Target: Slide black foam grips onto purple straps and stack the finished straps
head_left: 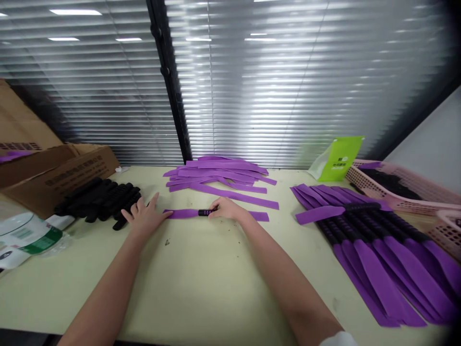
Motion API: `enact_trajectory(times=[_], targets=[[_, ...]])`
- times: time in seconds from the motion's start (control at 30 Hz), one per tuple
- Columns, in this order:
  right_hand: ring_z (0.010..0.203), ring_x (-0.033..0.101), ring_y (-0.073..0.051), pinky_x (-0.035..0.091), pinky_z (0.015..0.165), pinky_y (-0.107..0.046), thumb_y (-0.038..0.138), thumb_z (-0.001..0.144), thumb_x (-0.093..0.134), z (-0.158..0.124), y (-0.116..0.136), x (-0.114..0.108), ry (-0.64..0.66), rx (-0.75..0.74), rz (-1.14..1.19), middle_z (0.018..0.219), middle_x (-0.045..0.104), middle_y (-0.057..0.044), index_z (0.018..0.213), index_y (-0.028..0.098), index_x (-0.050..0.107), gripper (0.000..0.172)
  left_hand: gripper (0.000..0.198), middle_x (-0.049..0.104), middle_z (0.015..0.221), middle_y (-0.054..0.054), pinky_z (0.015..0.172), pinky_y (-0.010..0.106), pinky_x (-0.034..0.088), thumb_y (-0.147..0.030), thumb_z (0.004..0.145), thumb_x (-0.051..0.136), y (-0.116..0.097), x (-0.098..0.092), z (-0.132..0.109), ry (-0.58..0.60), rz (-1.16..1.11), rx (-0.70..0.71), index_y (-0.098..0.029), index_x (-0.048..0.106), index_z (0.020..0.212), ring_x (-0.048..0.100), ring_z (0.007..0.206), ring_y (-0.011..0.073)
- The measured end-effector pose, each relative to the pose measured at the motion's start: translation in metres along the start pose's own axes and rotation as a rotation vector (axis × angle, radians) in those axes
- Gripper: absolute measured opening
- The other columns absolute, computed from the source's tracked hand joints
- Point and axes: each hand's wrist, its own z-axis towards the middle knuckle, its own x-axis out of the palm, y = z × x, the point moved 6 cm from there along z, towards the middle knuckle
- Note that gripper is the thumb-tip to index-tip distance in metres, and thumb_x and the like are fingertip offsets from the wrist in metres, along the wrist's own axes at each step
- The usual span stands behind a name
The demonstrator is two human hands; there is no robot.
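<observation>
A purple strip point(183, 214) lies crosswise on the table in front of me, its right end showing beyond my wrist. Around its middle sits a black slotted sleeve point(204, 212), purple showing through the slots. My right hand point(224, 208) pinches the sleeve at its right part; the fingertips partly cover it. With fingers spread, my left hand point(144, 216) rests at the strip's left end, thumb touching it. Left of that hand is a pile of black sleeves point(101, 199). Behind both hands lies a loose heap of flat purple strips point(219, 173).
At the right is a stack of purple strips with black sleeves point(392, 259). Beyond it stand a pink basket point(403, 204) and a green pouch point(340, 158). A cardboard box point(79, 170) and a plastic-wrapped roll point(32, 235) are at the left. Window blinds point(270, 86) close off the back.
</observation>
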Motion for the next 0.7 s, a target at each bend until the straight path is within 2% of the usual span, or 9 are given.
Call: enact_trajectory(times=[0.1,0.2,0.3,0.4,0.47,0.57,0.63,0.7], targets=[[0.078,0.062,-0.015,0.044,0.068,-0.024,0.033,0.069,0.074,-0.003,0.002,0.0,0.027,-0.035,0.049,0.086,0.07,-0.001,0.088,0.021,0.073,0.023,0.085,0.03,0.146,0.02,0.103,0.07,0.0,-0.074,0.068,0.052,-0.001,0.001,0.0,-0.003,-0.012,0.006,-0.031,0.038,0.14,0.02,0.134,0.0472],[0.09,0.062,-0.018,0.047,0.077,-0.027,0.043,0.077,0.067,-0.009,0.003,-0.014,0.028,-0.027,0.121,0.104,0.069,-0.005,0.104,0.022,0.07,0.035,0.08,0.032,0.144,0.018,0.103,0.07,0.005,-0.07,0.07,0.054,-0.002,-0.002,0.0,-0.023,-0.064,0.014,-0.032,0.039,0.139,0.025,0.133,0.0457],[0.107,0.058,-0.02,0.046,0.089,-0.032,0.052,0.086,0.052,-0.021,0.008,-0.053,-0.118,0.0,0.18,0.121,0.062,-0.007,0.115,0.023,0.064,0.043,0.065,0.04,0.138,0.016,0.102,0.068,0.016,-0.06,0.076,0.055,0.001,-0.013,0.001,-0.121,-0.173,-0.028,-0.032,0.045,0.134,0.034,0.127,0.0425],[0.11,0.056,-0.019,0.046,0.092,-0.033,0.052,0.092,0.043,-0.048,0.018,-0.107,-0.368,0.004,0.214,0.122,0.061,-0.007,0.119,0.023,0.061,0.044,0.053,0.047,0.131,0.014,0.102,0.063,0.025,-0.051,0.079,0.056,0.007,-0.03,0.001,-0.274,-0.28,-0.053,-0.03,0.051,0.128,0.041,0.122,0.0388],[0.107,0.057,-0.019,0.047,0.09,-0.033,0.05,0.091,0.044,-0.07,0.025,-0.138,-0.517,-0.004,0.216,0.119,0.062,-0.007,0.119,0.023,0.061,0.042,0.048,0.05,0.127,0.013,0.101,0.06,0.03,-0.045,0.08,0.057,0.005,-0.04,-0.001,-0.352,-0.339,-0.045,-0.028,0.054,0.125,0.044,0.121,0.0366],[0.102,0.059,-0.019,0.048,0.086,-0.032,0.048,0.089,0.049,-0.101,0.035,-0.168,-0.681,-0.037,0.19,0.116,0.063,-0.007,0.114,0.021,0.063,0.04,0.036,0.055,0.118,0.011,0.101,0.052,0.036,-0.038,0.081,0.057,-0.016,-0.06,-0.011,-0.438,-0.443,0.081,-0.024,0.06,0.114,0.049,0.116,0.0309],[0.097,0.06,-0.019,0.049,0.083,-0.031,0.046,0.087,0.051,-0.113,0.04,-0.176,-0.739,-0.04,0.164,0.113,0.064,-0.007,0.111,0.02,0.065,0.038,0.028,0.059,0.11,0.007,0.1,0.044,0.041,-0.037,0.083,0.054,-0.044,-0.08,-0.027,-0.466,-0.552,0.249,-0.023,0.061,0.107,0.054,0.11,0.0253],[0.095,0.06,-0.018,0.049,0.081,-0.031,0.043,0.087,0.052,-0.116,0.046,-0.175,-0.732,-0.039,0.122,0.11,0.065,-0.007,0.109,0.02,0.066,0.035,0.028,0.06,0.109,0.005,0.098,0.04,0.044,-0.039,0.085,0.053,-0.064,-0.101,-0.051,-0.47,-0.659,0.322,-0.025,0.059,0.109,0.056,0.106,0.0226]])
